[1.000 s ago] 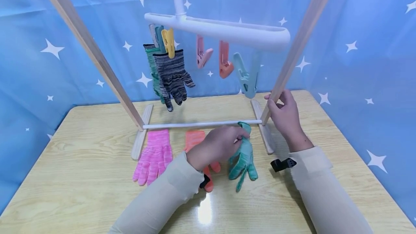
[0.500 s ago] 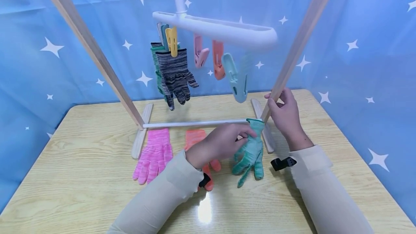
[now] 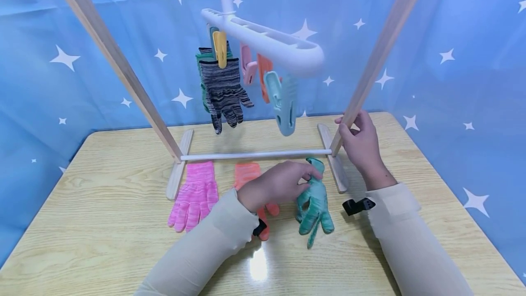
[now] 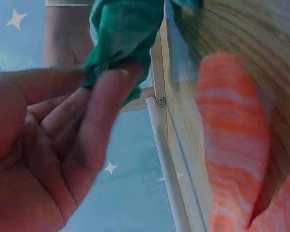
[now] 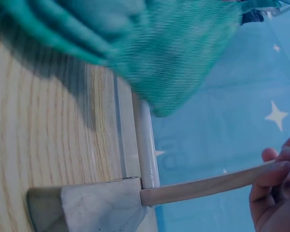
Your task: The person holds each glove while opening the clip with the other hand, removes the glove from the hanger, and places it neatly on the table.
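Left hand (image 3: 283, 182): grip pinches a green knit glove (image 3: 315, 202) at its cuff, above the wood-grain bench (image 3: 102, 223); palm side seen only from the left wrist. Orange striped knit glove (image 3: 246, 173) lies partly hidden by that arm, pink knit glove (image 3: 196, 191) beside it. Right hand (image 3: 362, 145): grip curled on a square wooden post (image 3: 376, 54). Beyond, white plastic hanger (image 3: 267, 40) carries clips; the yellow plastic clip (image 3: 220, 49) holds a black-and-grey glove (image 3: 222, 79).

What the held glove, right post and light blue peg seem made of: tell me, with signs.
Held glove: likely knitted fabric, matte; fine ribbing shows in the right wrist view. Right post: apparently wood, pale and dull, with faint grain-like streaks. Light blue peg: probably plastic, smooth, evenly coloured and moulded-looking.
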The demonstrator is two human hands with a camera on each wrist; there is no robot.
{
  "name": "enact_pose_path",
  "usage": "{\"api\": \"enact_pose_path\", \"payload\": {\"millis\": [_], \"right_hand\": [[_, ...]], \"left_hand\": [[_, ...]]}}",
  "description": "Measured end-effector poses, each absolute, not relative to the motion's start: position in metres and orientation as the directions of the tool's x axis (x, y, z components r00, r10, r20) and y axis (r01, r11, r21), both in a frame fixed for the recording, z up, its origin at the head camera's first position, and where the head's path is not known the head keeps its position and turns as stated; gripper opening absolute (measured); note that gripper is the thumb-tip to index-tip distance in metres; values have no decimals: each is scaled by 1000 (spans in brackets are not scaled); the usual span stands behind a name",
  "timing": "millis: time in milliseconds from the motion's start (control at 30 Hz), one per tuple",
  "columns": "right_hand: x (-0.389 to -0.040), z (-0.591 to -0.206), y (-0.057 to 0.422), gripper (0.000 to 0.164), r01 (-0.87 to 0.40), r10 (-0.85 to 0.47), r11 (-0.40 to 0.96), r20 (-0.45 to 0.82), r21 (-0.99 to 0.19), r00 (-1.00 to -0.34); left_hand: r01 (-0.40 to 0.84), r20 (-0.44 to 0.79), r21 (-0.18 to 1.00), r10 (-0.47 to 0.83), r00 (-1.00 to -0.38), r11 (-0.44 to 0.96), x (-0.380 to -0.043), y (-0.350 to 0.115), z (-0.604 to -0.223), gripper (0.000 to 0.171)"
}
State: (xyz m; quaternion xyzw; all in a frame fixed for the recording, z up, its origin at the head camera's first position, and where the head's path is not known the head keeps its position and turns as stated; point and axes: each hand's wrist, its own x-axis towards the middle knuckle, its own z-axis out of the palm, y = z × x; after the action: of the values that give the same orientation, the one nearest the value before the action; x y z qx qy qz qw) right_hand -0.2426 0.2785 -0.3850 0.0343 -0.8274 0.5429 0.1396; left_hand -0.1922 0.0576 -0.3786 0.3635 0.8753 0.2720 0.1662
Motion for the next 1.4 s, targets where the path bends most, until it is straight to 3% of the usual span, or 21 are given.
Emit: {"api": "enact_pose_path", "payload": {"millis": [233,433,600,700,967,1200,1400], "right_hand": [[-242,-386,279,33,-215,94,411,276,-886,-957],[-241,-387,280,34,-209,102,410,273,-888,-957],[-241,-387,280,34,-214,99,413,277,-885,-956],[-241,-386,280,34,-219,96,415,281,-883,-955],[-242,-384,278,34,-219,96,415,282,-883,-955],[-242,-384,278,35,-221,94,417,284,-882,-954],[-241,-384,278,34,-212,94,425,276,-880,-957]], "left_hand": [[619,-201,382,716,-669,686,-187,60,-379,41],[604,-255,312,677,-690,733,-185,60,-380,42],[612,-223,238,656,-721,754,-182,59,-381,41],[644,-188,239,685,-703,727,-181,61,-381,40],[745,-163,332,813,-559,578,-179,65,-387,38],[751,-190,328,818,-542,574,-176,63,-389,38],[731,-237,262,777,-584,629,-171,66,-388,32]]}}
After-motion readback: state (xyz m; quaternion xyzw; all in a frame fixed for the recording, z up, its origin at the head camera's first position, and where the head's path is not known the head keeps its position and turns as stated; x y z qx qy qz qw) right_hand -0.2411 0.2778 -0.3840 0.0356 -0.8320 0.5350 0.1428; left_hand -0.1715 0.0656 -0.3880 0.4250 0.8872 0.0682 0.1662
